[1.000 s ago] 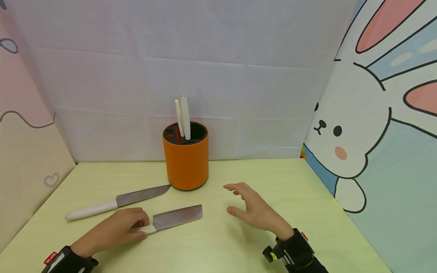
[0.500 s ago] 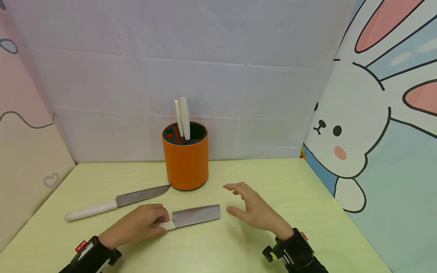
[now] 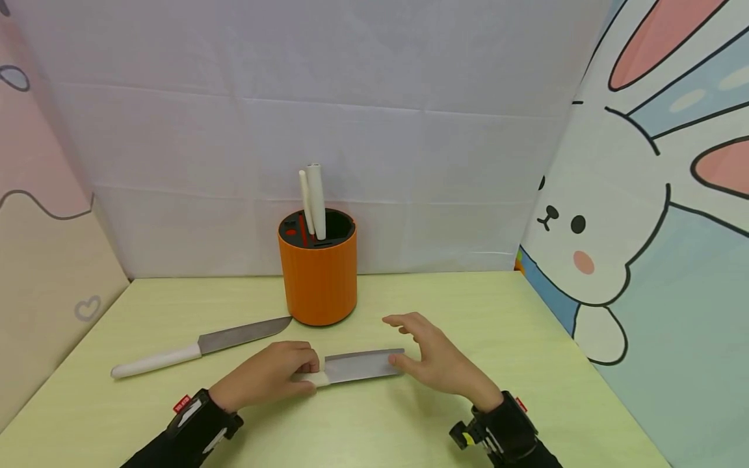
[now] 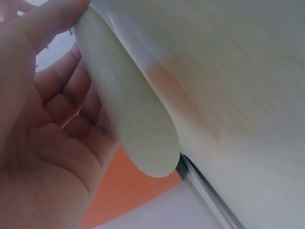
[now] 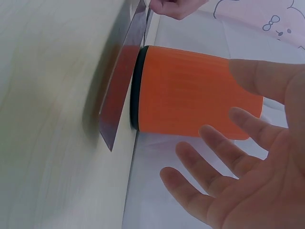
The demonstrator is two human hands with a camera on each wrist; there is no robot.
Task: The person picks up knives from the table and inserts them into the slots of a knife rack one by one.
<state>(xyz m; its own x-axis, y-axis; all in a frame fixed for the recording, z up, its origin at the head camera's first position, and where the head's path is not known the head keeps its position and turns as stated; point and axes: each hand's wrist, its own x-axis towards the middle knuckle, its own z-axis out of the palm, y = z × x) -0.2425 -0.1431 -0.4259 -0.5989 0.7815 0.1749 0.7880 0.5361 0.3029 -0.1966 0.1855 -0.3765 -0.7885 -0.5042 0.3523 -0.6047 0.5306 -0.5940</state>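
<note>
My left hand [image 3: 272,376] grips the white handle [image 4: 126,95] of a cleaver [image 3: 359,366] with a broad, square-ended blade. In the right wrist view the cleaver's blade [image 5: 125,76] hangs close over the table, tilted, with its shadow beside it. My right hand [image 3: 435,357] is held up with fingers spread and nothing in them; its thumb overlaps the blade's end in the head view. A second knife [image 3: 240,336], pointed and white-handled, lies at the left, its tip near the base of an orange knife block [image 3: 318,286].
Two white handles [image 3: 316,201] stand up out of the block's black slotted top. The pale yellow table [image 3: 456,299] ends at a white cloth backdrop [image 3: 409,156]. A rabbit-print panel [image 3: 614,260] stands on the right, a pink and cream panel [image 3: 47,260] on the left.
My left hand has carried the cleaver to the right, bringing its blade's end up to my right thumb in the head view. The right hand has stayed in place.
</note>
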